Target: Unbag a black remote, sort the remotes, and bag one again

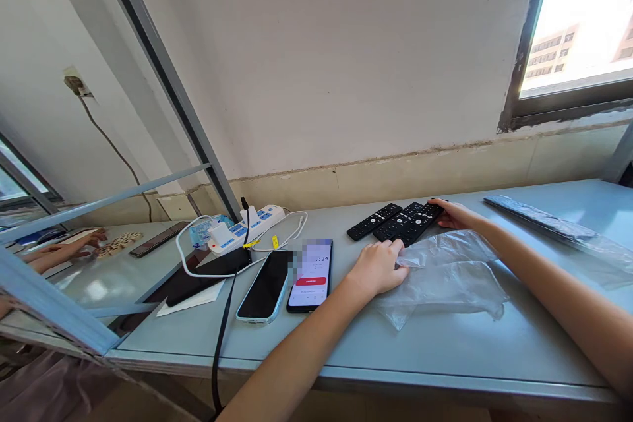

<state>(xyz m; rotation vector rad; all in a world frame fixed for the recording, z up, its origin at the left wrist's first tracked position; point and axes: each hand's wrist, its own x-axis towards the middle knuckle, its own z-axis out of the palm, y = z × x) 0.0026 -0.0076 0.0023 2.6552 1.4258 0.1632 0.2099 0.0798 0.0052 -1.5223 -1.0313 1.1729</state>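
Black remote controls with white-marked buttons lie side by side on the grey-blue desk. The leftmost remote (pixel 374 221) sits slightly apart; a middle remote (pixel 398 219) and a right-hand remote (pixel 419 219) lie close together. My right hand (pixel 455 216) has its fingers around the far end of the right-hand remote. At that remote's near end, my left hand (pixel 380 269) is curled, with the edge of a clear plastic bag (pixel 445 287) between thumb and fingers. The crumpled bag spreads flat between my forearms. My left fingertips are partly hidden.
Left of my hands lie a lit phone (pixel 310 277) and a dark-screened phone (pixel 264 287). A white power strip (pixel 247 229) with cables stands behind. A plastic-wrapped dark bundle (pixel 544 221) lies right. Beyond the metal frame (pixel 168 72), another person's hands (pixel 69 250) rest at a desk.
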